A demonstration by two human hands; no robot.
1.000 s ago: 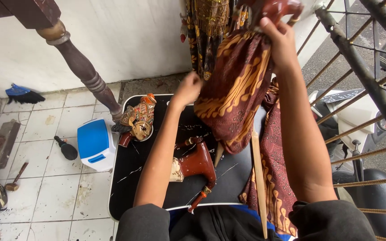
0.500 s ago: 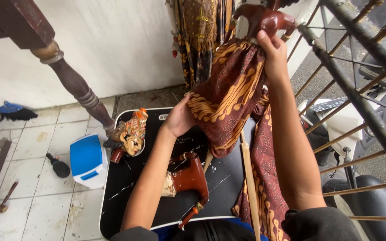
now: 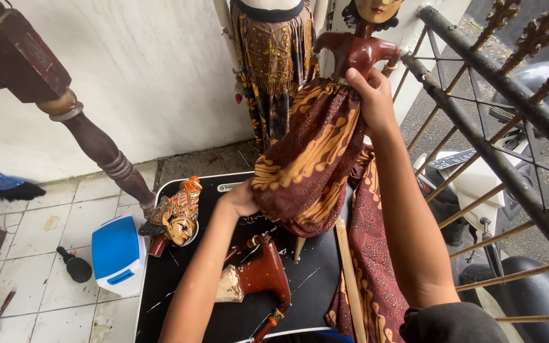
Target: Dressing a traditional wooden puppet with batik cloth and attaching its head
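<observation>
Tray (image 3: 179, 305) lies nearest, black, bearing a headless puppet body (image 3: 258, 279) and, at ten o'clock, a painted head (image 3: 179, 219). Left hand (image 3: 239, 200) pinches the skirt hem (image 3: 306, 171). Right hand (image 3: 370, 95), at one o'clock, grips the puppet (image 3: 357, 54) by the waist.

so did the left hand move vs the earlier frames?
Yes. The left hand has dropped toward the near side of the black tray, under the hem of the puppet's batik skirt.

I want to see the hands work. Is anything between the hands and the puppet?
No. The right hand grips the puppet at its waist, and the left hand touches the hem of its skirt. Nothing visible stands between them.
</observation>
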